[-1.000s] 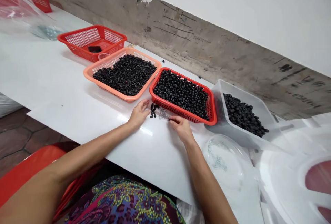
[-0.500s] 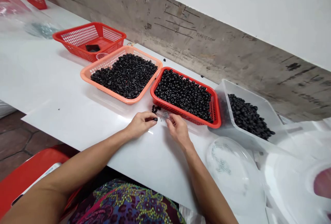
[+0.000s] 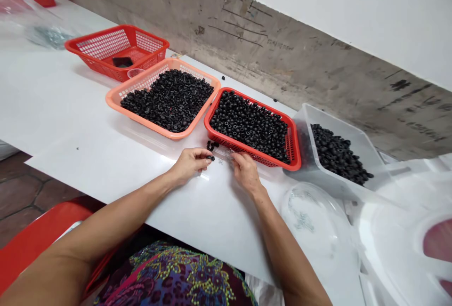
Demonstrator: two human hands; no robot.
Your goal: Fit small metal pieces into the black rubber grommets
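Between thumb and fingertips, my left hand (image 3: 190, 164) pinches a small black part (image 3: 211, 158) just above the white table. To its right my right hand (image 3: 244, 170) has thumb and fingers pressed together; whether something tiny is between them I cannot make out. Between the hands lies a small heap of tiny clear or silvery pieces (image 3: 221, 160). Several loose black parts (image 3: 212, 145) lie behind it, by the front of a red basket (image 3: 295, 155) filled with round black caps. A peach basket (image 3: 115, 101) to the left holds many small black pieces.
Another red basket (image 3: 79, 47) with a dark object inside stands far left. On the right are a translucent bin (image 3: 332, 174) of black parts, a clear round lid (image 3: 314, 212) with silvery bits, and a white round object (image 3: 388, 230). A wall (image 3: 247, 33) runs behind the table.
My right hand has drawn back slightly from the clear pieces, to the right. My left hand still holds the black part, now turned a little. The whole view has shifted slightly.
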